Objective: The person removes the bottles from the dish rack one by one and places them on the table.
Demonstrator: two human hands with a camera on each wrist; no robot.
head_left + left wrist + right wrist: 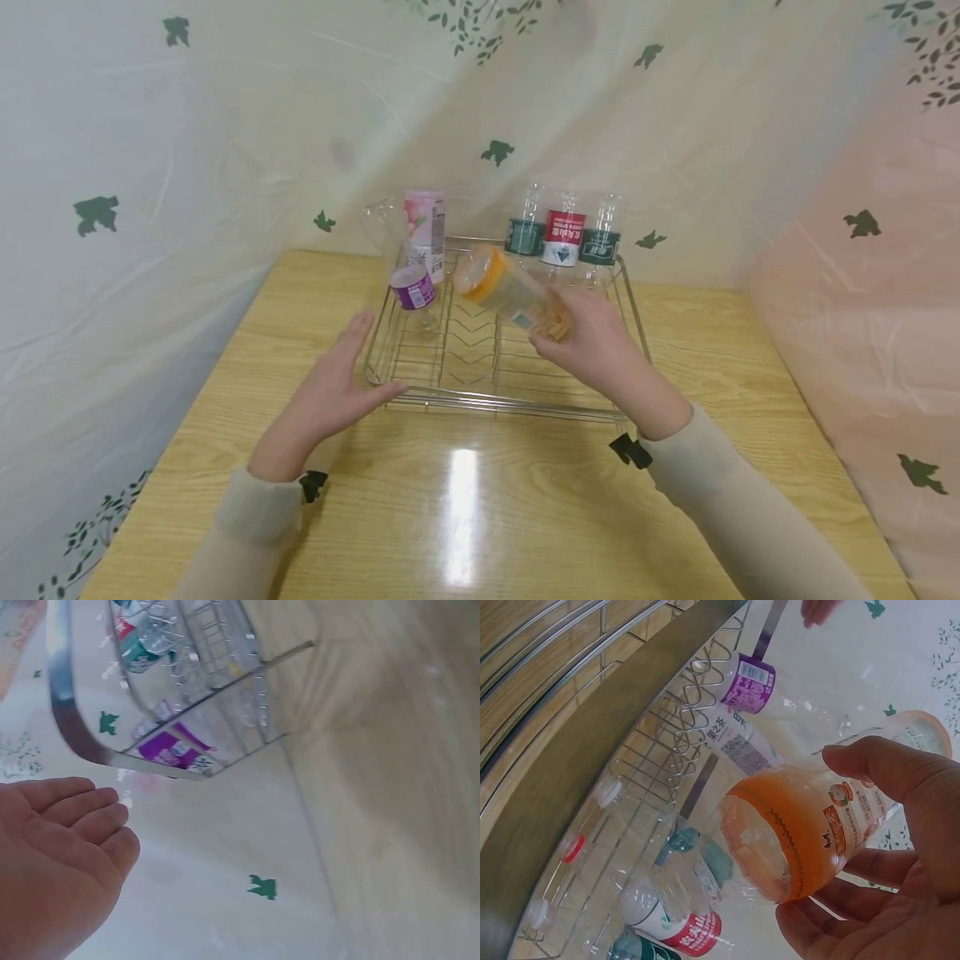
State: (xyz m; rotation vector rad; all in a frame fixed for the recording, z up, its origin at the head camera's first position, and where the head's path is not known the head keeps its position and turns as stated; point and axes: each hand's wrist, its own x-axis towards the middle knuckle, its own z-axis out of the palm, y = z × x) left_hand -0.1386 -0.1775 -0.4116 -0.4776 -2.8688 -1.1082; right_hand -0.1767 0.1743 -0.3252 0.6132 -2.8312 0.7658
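My right hand (592,342) grips a clear plastic bottle with an orange label (517,296), tilted above the middle of a wire dish rack (491,404). In the right wrist view, thumb and fingers curl round that bottle (802,832). Beside the rack's front left corner, my left hand (326,392) holds nothing, thumb spread from the fingers. The left wrist view shows its palm (56,855) apart from the rack. A purple-labelled bottle (414,289) leans at the rack's left, near a pink-and-white bottle (425,225).
At the rack's back right stand a red-and-white-labelled bottle (563,237) and two green-labelled bottles, one left (524,237) and one right (601,247). Their caps point down in the right wrist view. The rack stands on a wooden table (375,517), with a patterned sheet (300,108) behind.
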